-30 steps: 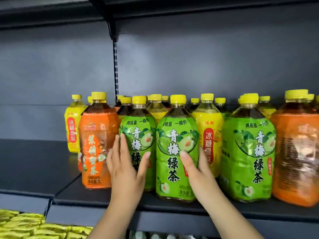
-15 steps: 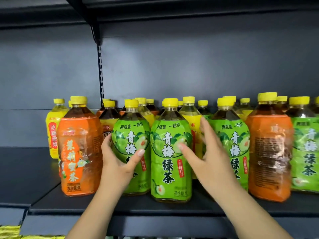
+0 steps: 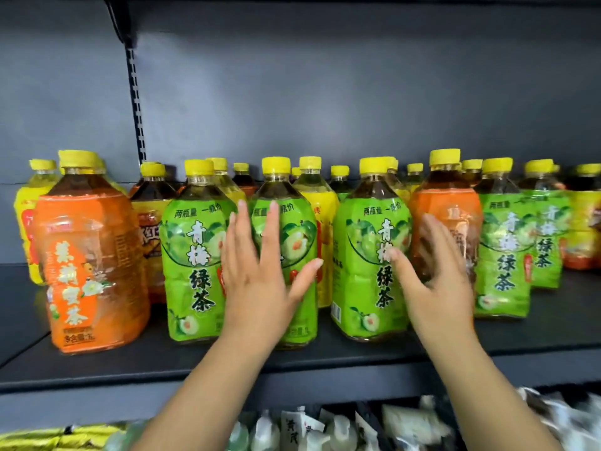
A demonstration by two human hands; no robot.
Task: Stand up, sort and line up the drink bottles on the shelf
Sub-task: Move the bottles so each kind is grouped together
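A dark grey back panel [image 3: 325, 92] rises behind the display, with a slotted black upright [image 3: 136, 102] running down its left part from a bracket near the top. On the level below, yellow packets [image 3: 48, 439] lie at the left, and pale, whitish pouches [image 3: 325, 431] with dark printed characters crowd the middle and right, blurred toward the corner.

A shop — stocked drink bottles [image 3: 367, 255] on dark shelf [image 3: 325, 356]
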